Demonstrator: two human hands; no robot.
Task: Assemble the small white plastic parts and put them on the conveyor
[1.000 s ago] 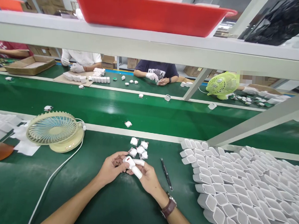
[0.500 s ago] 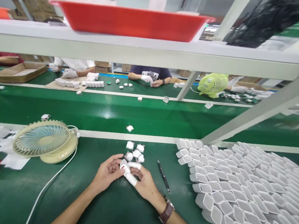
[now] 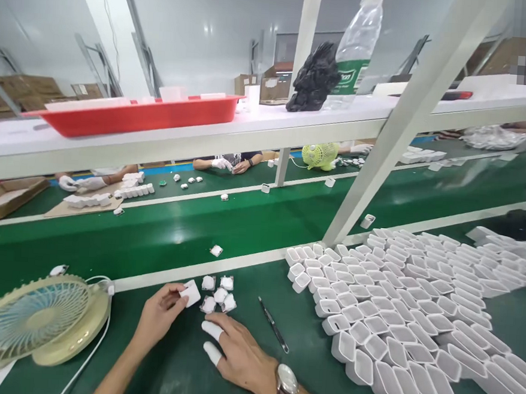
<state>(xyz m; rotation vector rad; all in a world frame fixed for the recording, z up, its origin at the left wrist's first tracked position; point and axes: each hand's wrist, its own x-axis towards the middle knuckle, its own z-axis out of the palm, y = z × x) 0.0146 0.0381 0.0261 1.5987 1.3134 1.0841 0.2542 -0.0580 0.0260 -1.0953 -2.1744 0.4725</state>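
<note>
My left hand [image 3: 159, 317] is closed on a small white square part [image 3: 191, 293], held up beside a little cluster of similar white parts [image 3: 218, 292] on the green table. My right hand [image 3: 238, 356] lies palm down on the table just below that cluster, fingers stretched out, with white finger cots on two fingertips and a brown-strapped watch [image 3: 284, 388] on the wrist. It holds nothing. Black tweezers [image 3: 273, 325] lie to the right of my right hand.
A large heap of open white plastic shells [image 3: 400, 302] covers the table at right. A cream desk fan [image 3: 33, 319] stands at left. The green conveyor [image 3: 161, 238] carries scattered parts. Other people's gloved hands [image 3: 224, 165] work across it. A slanted frame post [image 3: 383, 151] rises at right.
My hands have parted: the left now holds the white part alone and the right has dropped flat onto the table. The view has swung up and to the right.
</note>
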